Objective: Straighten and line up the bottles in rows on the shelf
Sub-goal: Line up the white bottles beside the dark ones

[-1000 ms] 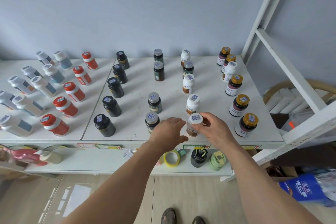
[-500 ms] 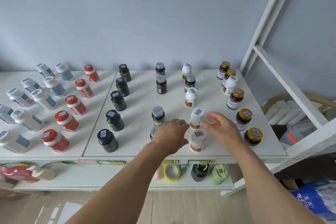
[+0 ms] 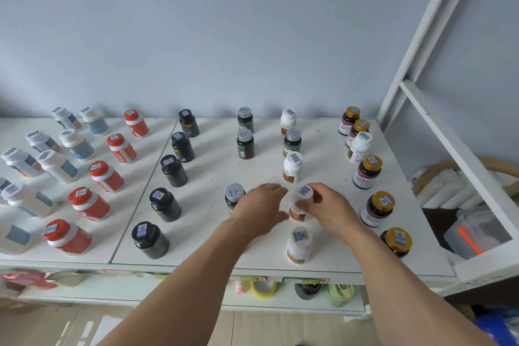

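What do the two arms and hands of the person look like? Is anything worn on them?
Both arms are bare as far as the picture shows them: no sleeve reaches into view. The left hand and the right hand have no glove, and no ring, watch or bracelet shows on the visible sides. No markings or bandages show on the forearms either.

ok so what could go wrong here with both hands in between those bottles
1. The right hand grips a white bottle near its cap; a tall bottle held high might tip as it is shifted.
2. The left hand sits right beside the grey-capped dark bottle and could nudge it out of line.
3. The front white bottle stands near the shelf edge, just under the right forearm; a careless pull back might knock it off.
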Tool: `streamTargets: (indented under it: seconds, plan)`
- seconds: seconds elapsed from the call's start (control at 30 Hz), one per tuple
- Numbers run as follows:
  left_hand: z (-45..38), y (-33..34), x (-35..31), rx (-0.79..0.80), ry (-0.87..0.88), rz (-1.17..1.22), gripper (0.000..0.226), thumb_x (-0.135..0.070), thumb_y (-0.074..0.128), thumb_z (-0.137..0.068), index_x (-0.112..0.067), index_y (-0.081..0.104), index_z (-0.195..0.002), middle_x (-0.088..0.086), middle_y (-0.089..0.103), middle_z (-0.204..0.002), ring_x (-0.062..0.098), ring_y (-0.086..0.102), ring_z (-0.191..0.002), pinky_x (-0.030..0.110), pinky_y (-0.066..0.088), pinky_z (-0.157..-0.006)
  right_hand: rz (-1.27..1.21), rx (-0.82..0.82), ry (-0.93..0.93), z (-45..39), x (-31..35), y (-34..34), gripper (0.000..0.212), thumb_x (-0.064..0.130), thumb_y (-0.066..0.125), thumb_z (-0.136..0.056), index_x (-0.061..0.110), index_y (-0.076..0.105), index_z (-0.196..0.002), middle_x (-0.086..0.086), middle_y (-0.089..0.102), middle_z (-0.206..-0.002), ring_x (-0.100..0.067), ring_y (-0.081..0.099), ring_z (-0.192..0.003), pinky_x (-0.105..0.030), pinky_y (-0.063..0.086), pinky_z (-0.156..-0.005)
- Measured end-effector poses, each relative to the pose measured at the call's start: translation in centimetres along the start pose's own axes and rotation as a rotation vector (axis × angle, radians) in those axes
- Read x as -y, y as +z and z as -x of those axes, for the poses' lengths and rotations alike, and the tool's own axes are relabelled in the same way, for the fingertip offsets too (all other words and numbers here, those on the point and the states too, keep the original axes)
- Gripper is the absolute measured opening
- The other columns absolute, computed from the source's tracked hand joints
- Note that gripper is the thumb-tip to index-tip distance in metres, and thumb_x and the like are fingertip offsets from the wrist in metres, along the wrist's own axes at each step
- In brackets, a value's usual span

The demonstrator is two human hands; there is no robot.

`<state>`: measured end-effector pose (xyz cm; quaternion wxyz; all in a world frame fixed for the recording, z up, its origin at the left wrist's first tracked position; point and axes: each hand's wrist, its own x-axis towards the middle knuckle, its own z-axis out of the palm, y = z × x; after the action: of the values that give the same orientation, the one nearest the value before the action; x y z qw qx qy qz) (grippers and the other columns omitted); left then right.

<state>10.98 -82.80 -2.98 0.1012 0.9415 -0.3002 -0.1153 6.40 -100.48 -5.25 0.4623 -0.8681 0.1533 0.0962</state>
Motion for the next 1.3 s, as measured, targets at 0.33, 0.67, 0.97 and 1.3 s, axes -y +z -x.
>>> streamTargets:
  seconds: [0.33, 0.67, 0.97, 1.3]
  plan:
    - [-2.1, -0.9, 0.5, 0.121, -0.141, 0.594, 0.044, -0.038, 0.078, -0.078, -0.03, 0.067, -0.119, -0.012, 0.068, -0.11, 0.009, 0.061, -0.106, 0.026, 0.047, -0.095, -0.031, -0.099, -0.092, -1.1, 2.7, -2.4, 0.037, 0.052, 0.071, -0.081, 0.033, 0.065, -0.112, 0.014, 0.069, -0.102, -0.009, 0.063, -0.097, -0.032, 0.051, -0.086]
    - [-3.5, -1.5, 2.2, 0.216, -0.122, 0.736, 0.028, -0.04, 0.079, -0.075, -0.033, 0.073, -0.101, -0.012, 0.074, -0.095, 0.013, 0.065, -0.094, 0.026, 0.048, -0.076, -0.046, -0.158, -0.063, -1.8, 4.0, -2.3, 0.029, 0.053, 0.07, -0.081, 0.034, 0.065, -0.101, 0.014, 0.069, -0.096, -0.005, 0.064, -0.088, -0.03, 0.053, -0.078]
    - [-3.5, -1.9, 2.3, 0.169, -0.074, 0.328, 0.056, -0.047, 0.074, -0.079, -0.03, 0.058, -0.13, -0.01, 0.06, -0.131, 0.012, 0.055, -0.118, 0.029, 0.045, -0.098, -0.053, -0.129, -0.068, -1.5, 3.5, -1.7, 0.033, 0.053, 0.07, -0.082, 0.036, 0.064, -0.109, 0.016, 0.068, -0.1, -0.004, 0.063, -0.094, -0.025, 0.049, -0.077]
    - [-3.4, -1.5, 2.6, 0.074, 0.125, -0.113, 0.059, -0.044, 0.06, -0.091, -0.023, 0.043, -0.143, -0.003, 0.052, -0.14, 0.02, 0.047, -0.128, 0.034, 0.039, -0.101, -0.084, -0.038, 0.013, -1.3, -0.2, 0.6, 0.042, 0.034, 0.079, -0.081, 0.032, 0.062, -0.119, 0.014, 0.07, -0.109, -0.007, 0.064, -0.106, -0.031, 0.05, -0.096]
